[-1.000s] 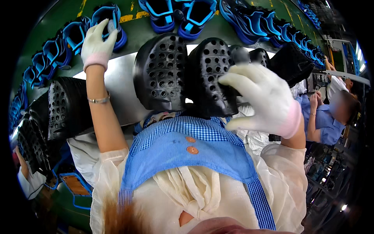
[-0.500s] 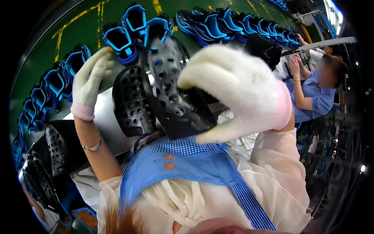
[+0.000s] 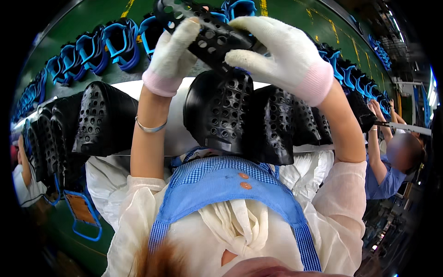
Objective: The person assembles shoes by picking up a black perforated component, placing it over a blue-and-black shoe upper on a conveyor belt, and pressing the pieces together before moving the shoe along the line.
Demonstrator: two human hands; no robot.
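the black perforated piece (image 3: 217,27) has moved forward, away from the apron (image 3: 226,180), and is now above the bench (image 3: 175,134). long axis: diagonal, upper left to lower right. right hand (image 3: 281,55) clamps the lower-right end; left hand (image 3: 173,53) grips the near edge.

Bright centrally, curving into black edges; glaring at right from strip lights (image 3: 433,92); glossy on held perforated shell (image 3: 219,33).

Piece (image 3: 214,40) between hands (image 3: 288,55), others (image 3: 221,115) on bench (image 3: 176,131), shoes (image 3: 121,44) beyond.
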